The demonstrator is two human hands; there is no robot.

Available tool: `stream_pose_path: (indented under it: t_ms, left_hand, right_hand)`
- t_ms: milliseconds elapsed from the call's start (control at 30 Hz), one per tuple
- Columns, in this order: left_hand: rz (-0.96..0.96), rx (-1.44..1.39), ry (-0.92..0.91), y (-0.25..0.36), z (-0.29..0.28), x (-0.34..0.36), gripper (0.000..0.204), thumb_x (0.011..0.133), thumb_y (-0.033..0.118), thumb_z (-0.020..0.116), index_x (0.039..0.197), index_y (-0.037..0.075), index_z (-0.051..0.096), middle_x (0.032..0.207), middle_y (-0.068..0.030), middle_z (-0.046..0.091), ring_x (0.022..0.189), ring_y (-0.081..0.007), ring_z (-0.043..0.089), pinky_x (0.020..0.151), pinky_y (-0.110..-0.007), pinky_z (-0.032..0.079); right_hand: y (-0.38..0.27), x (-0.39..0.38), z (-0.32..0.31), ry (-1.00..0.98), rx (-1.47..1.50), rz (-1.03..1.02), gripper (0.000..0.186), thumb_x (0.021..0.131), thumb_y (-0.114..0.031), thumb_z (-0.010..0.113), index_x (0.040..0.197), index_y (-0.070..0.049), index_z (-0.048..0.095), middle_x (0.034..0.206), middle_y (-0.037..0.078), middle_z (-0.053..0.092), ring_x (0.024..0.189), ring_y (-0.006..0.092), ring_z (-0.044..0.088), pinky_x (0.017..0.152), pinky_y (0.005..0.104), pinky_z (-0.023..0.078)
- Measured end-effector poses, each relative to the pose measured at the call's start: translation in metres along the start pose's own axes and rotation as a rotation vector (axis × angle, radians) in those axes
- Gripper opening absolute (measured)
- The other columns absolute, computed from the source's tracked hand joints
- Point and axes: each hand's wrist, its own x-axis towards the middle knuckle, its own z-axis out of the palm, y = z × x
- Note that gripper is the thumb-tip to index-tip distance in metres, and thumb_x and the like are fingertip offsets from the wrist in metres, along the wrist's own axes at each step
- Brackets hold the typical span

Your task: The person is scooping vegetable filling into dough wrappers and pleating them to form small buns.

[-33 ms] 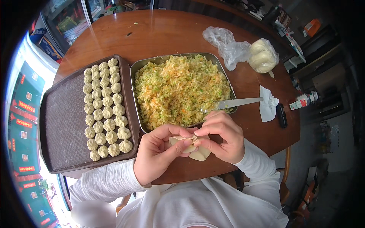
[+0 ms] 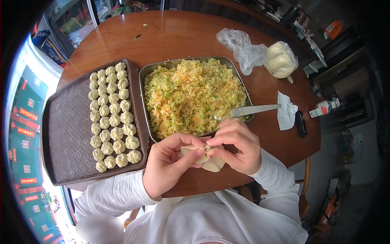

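Between my two hands is a thin round dough wrapper (image 2: 214,164), partly gathered into pleats at its top edge. My left hand (image 2: 172,160) is closed on its left side, thumb and fingers pressing the dough. With thumb and forefinger, my right hand (image 2: 239,148) pinches the pleated edge. Whatever lies inside the wrapper is mostly hidden by my fingers. Just beyond my hands stands a metal tray (image 2: 142,99) heaped with chopped yellow, green and orange filling (image 2: 191,95). A flat metal spreader (image 2: 258,109) rests with its blade end in the filling, its other end over the right rim.
To the left, a dark baking tray (image 2: 67,126) carries rows of pleated dumplings (image 2: 115,120) on its right part. A clear plastic bag (image 2: 245,51), wrapped dough (image 2: 281,60), white tissue (image 2: 287,114) and a black object (image 2: 301,123) lie on the wooden table (image 2: 178,32).
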Motion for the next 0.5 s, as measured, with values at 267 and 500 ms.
stream_pose_path:
  t_ms: [267,500]
  left_hand:
    - [0.009,-0.021,0.002,-0.0009,0.0007,0.0008,0.020,0.098,0.001,0.061,0.118,-0.001,0.055,0.124,-0.0142,0.064,0.105,-0.0148,0.066,0.087,-0.026,0.059]
    - [0.017,-0.081,0.013,-0.0017,-0.0005,0.0004,0.022,0.099,0.001,0.059,0.119,0.001,0.050,0.125,-0.0155,0.063,0.107,-0.0138,0.065,0.085,-0.025,0.058]
  right_hand:
    - [0.0051,-0.0019,0.0004,-0.034,-0.017,-0.045,0.020,0.078,-0.001,0.078,0.094,-0.007,0.067,0.091,0.007,0.062,0.082,0.0242,0.060,0.072,0.0360,0.049]
    - [0.0026,-0.0003,0.0008,-0.056,-0.047,-0.031,0.015,0.084,-0.001,0.073,0.094,-0.006,0.063,0.092,0.006,0.060,0.081,0.0247,0.058,0.073,0.0367,0.047]
